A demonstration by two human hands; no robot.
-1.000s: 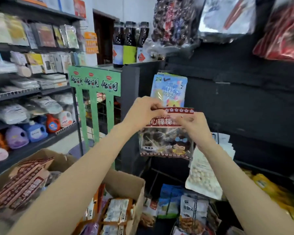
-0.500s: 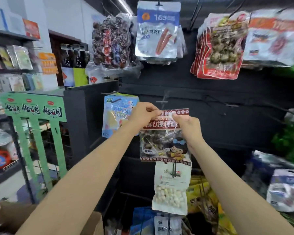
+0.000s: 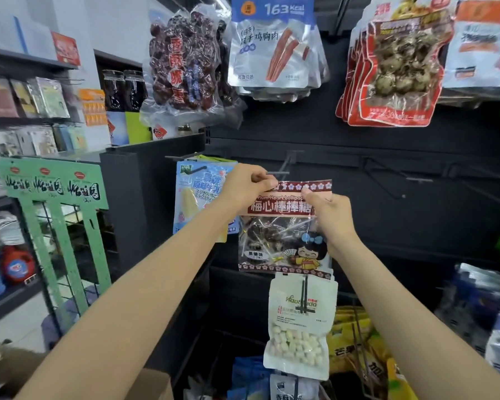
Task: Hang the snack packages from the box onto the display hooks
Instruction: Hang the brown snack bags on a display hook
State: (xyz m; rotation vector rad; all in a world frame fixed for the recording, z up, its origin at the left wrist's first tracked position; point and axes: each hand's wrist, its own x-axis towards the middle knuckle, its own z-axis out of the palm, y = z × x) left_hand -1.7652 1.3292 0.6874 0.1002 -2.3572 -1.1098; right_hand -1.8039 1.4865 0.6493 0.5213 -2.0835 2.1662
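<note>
Since both the left hand [image 3: 244, 188] and right hand [image 3: 328, 213] pinch its stiffer header, the light, crinkly plum lollipop bag [image 3: 285, 226] probably hangs limp below.

We see two bare forearms reaching up from the bottom corners, with no sleeve, watch, bracelet or glove anywhere along them. Our left hand [image 3: 244, 187] and right hand [image 3: 328, 213] carry no rings that we can make out. The fingernails look short and unpainted, though they show too small for certainty.
</note>
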